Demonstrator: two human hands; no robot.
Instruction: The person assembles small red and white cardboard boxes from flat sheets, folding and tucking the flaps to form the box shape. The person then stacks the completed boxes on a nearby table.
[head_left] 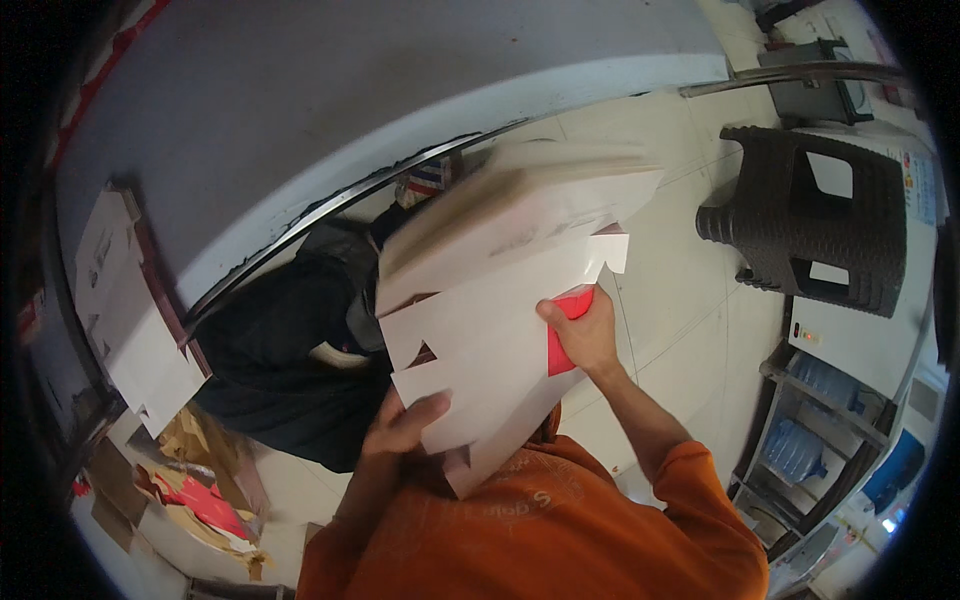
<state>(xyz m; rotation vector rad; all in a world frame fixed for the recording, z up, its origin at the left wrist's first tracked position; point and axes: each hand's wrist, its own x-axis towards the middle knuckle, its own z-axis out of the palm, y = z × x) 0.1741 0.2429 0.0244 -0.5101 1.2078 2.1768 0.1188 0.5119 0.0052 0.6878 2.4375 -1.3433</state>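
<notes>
I hold a flat, unfolded white cardboard box blank [490,330] up in front of my chest, its red side showing at one fold. My left hand [400,425] grips its lower left edge with the thumb on the white face. My right hand [585,335] pinches the right edge where the red flap [565,335] shows. The top of the blank is blurred. Orange sleeves cover both my arms.
A dark bag or garment [275,370] lies on the floor under the grey table edge [420,155]. White box blanks [130,320] and cardboard scraps [200,490] are stacked at left. Dark plastic stools [810,215] stand at right, with shelves of water bottles [810,420] below.
</notes>
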